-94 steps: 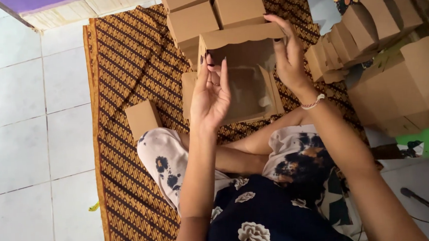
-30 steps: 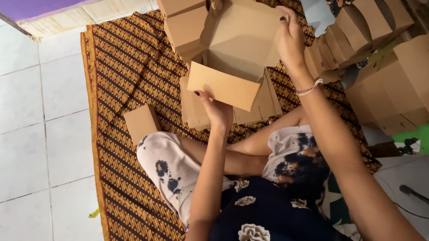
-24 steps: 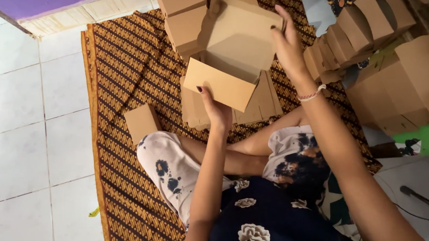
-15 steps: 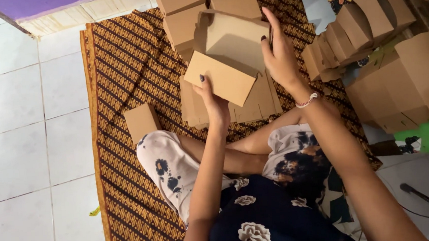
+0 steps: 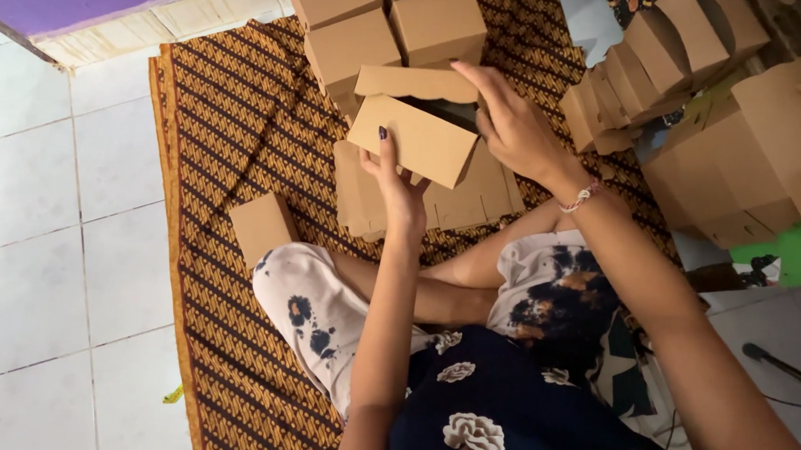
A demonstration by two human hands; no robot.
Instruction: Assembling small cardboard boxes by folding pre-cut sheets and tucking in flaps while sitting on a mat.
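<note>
I hold a brown cardboard box (image 5: 418,136) up in front of me with both hands. My left hand (image 5: 396,186) supports its near side from below, thumb and fingers on the front panel. My right hand (image 5: 515,125) rests on the box's right end, fingers reaching over the scalloped lid flap (image 5: 415,82), which is almost down. Under the box lies a stack of flat unfolded box blanks (image 5: 473,197) on the patterned mat (image 5: 227,115).
Several folded boxes (image 5: 388,22) stand at the mat's far end. One small closed box (image 5: 263,226) sits by my left knee. More nested and folded boxes (image 5: 667,42) pile up at the right. White floor tiles (image 5: 39,228) lie to the left.
The box's wide-open lid has been folded down by my right hand, which moved from the lid's far edge onto the box's right end. My left hand kept its hold underneath.
</note>
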